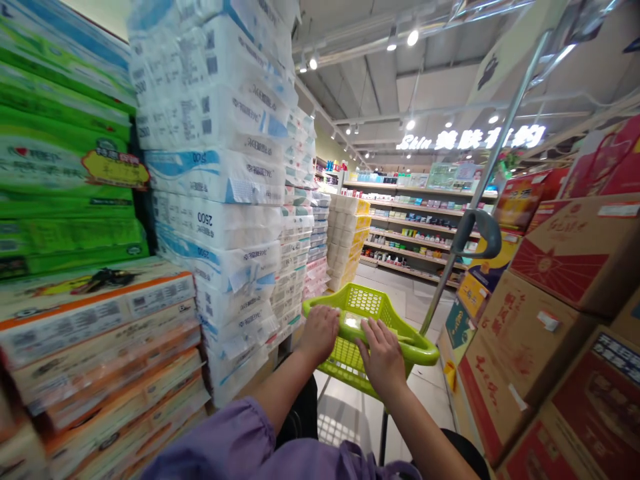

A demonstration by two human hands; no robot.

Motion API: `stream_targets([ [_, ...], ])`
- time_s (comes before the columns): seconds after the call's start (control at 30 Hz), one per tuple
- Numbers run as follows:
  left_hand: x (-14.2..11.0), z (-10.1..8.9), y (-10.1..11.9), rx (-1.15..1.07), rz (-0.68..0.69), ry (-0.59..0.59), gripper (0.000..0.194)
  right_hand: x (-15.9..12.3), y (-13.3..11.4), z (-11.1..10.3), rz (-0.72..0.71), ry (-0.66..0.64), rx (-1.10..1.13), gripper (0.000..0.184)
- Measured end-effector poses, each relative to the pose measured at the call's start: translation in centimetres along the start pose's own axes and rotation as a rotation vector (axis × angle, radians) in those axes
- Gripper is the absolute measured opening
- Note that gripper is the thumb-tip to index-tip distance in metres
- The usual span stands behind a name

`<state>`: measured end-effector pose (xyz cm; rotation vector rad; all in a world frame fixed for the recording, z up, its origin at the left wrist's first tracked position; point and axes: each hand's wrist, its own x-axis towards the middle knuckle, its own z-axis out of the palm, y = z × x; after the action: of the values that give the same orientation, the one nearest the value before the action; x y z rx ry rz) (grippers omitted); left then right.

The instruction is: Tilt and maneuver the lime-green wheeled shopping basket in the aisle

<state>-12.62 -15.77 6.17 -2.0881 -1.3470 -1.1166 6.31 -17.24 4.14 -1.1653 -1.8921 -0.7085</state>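
A lime-green shopping cart (pixel 367 300) with a perforated basket stands right in front of me. My left hand (pixel 320 332) wraps around the left part of its handle bar (pixel 353 325). To the right, my right hand (pixel 384 352) rests over the same bar with its fingers bent across it and the thumb toward the middle. Between the two hands a shiny stretch of the bar shows. The undersides of both hands are hidden. What I can see of the basket's mesh holds nothing I can make out.
Tall stacks of wrapped tissue packs (pixel 215 167) and green packs (pixel 65 160) line the left. Cardboard cartons (pixel 525 320) line the right. A metal pole (pixel 435 303) with a grey loop handle (pixel 477 235) leans beside the cart. Tiled floor (pixel 395 290) leads to stocked shelves (pixel 415 230).
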Motion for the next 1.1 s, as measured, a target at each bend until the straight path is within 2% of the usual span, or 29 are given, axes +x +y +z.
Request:
stream_targets([
  [0.1,-0.1,-0.4,1.1,0.012,0.052,-0.052,0.029,0.0,0.0,0.0,-0.004,0.002,0.001,0.037],
  [0.2,0.3,-1.3,0.1,0.024,0.002,-0.104,0.029,0.1,-0.3,-0.1,0.006,-0.01,-0.001,0.037],
  [0.33,0.8,-1.2,-0.2,0.046,-0.08,-0.083,0.03,0.3,-1.0,-0.2,0.029,-0.014,0.001,0.036],
  [0.43,1.0,-0.7,0.8,0.021,-0.024,-0.072,0.03,0.4,-1.5,-0.1,0.044,-0.027,-0.004,0.036],
  [0.53,1.0,-0.7,0.7,-0.02,0.052,-0.099,0.033,0.4,-1.6,-0.1,0.043,-0.031,-0.006,0.036],
  [0.63,1.0,-0.8,0.3,-0.021,0.001,-0.102,0.033,0.3,-1.7,0.0,0.034,-0.025,-0.013,0.034],
  [0.7,0.9,-0.6,0.9,-0.01,-0.018,-0.082,0.033,0.3,-1.9,0.1,0.039,-0.021,-0.025,0.034],
  [0.8,0.6,-0.1,2.3,-0.024,0.118,-0.065,0.034,0.3,-2.1,0.2,0.042,-0.009,-0.023,0.035],
  [0.87,0.5,-0.1,2.4,-0.036,0.185,-0.078,0.036,0.2,-2.0,0.2,0.03,-0.009,0.001,0.036],
  [0.93,0.5,-0.3,1.7,-0.03,0.129,-0.085,0.037,0.1,-1.9,0.1,0.013,-0.02,0.039,0.036],
  [1.03,0.4,-0.5,0.5,-0.001,-0.03,-0.059,0.037,0.0,-1.7,0.1,-0.005,-0.028,0.101,0.035],
  [1.1,0.1,-0.4,0.9,-0.013,-0.012,-0.045,0.039,0.0,-1.7,0.2,0.005,-0.015,0.13,0.034],
])
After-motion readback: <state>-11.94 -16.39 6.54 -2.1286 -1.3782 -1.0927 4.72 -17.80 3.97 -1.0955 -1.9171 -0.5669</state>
